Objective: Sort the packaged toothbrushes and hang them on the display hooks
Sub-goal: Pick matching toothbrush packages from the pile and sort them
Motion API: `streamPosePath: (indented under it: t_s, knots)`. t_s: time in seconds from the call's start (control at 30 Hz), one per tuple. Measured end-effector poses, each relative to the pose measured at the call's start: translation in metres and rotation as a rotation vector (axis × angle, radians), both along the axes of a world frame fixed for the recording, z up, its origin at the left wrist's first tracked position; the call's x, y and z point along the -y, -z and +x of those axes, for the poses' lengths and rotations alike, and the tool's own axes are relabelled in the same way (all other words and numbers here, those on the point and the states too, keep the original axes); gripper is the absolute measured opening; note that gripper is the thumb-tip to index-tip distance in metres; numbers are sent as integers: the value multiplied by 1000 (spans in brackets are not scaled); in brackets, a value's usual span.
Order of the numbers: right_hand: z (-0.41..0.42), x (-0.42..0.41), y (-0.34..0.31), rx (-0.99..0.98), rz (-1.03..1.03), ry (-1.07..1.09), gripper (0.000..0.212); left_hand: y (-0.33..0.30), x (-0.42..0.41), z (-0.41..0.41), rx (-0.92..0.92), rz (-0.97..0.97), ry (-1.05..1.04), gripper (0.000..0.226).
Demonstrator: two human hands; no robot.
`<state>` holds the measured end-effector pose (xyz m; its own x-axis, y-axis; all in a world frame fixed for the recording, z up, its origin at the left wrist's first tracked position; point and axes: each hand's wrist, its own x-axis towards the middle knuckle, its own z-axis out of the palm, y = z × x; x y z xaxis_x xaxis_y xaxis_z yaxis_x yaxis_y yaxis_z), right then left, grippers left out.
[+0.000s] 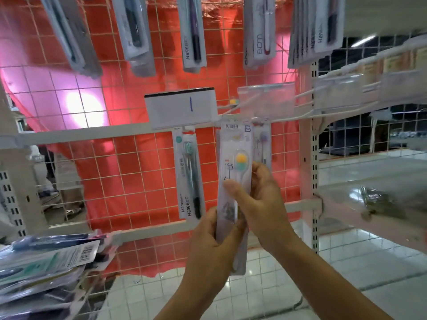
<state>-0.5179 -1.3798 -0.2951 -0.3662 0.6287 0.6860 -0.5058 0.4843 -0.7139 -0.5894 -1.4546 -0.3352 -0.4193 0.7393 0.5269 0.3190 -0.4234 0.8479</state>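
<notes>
Squarely before the wire grid panel [129, 172], both hands held 1 packaged toothbrush [233, 181] upright, its top edge reaching up to the white display hook [258, 117] behind the clear label holder [265, 99]. Whether the pack's hole was already on the hook could not be told. The left hand [215, 245] gripped the pack's lower part, fingers curled around its left edge and thumb across the front. The right hand [261, 199] closed on the pack's middle from the right, thumb pressed on the front and fingers wrapped behind. The brush head showing through the blister was yellow and green.

Just to the left, a green-headed Hane pack [189, 179] hung from the white crossbar [92, 136] under a white tag [180, 109] marked with a blue 1. Another pack with a purple brush head [263, 144] hung directly behind the held one. Along the top row, 5 groups of packs hung tilted, among them a BDM pack [260, 31] and a thick bunch of Hane packs [316, 28] at the right. At lower left, a loose pile of unsorted packs [44, 271] lay stacked, 1 showing a barcode. Red sheeting [143, 84] backed the grid.
</notes>
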Motion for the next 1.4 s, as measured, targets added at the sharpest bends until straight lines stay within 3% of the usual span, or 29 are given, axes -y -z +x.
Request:
streamPosePath:
  t_s: [0.37, 0.97, 1.4]
  knots:
    - [21, -8, -15, -124, 58, 58, 25, -11, -11, 17, -19, 60, 113, 33]
    - [30, -10, -23, -122, 200, 115, 14, -11, -13, 17, -57, 65, 38, 31]
    - [20, -18, -10, -50, 104, 119, 10, -10, -12, 12, -32, 54, 57, 24]
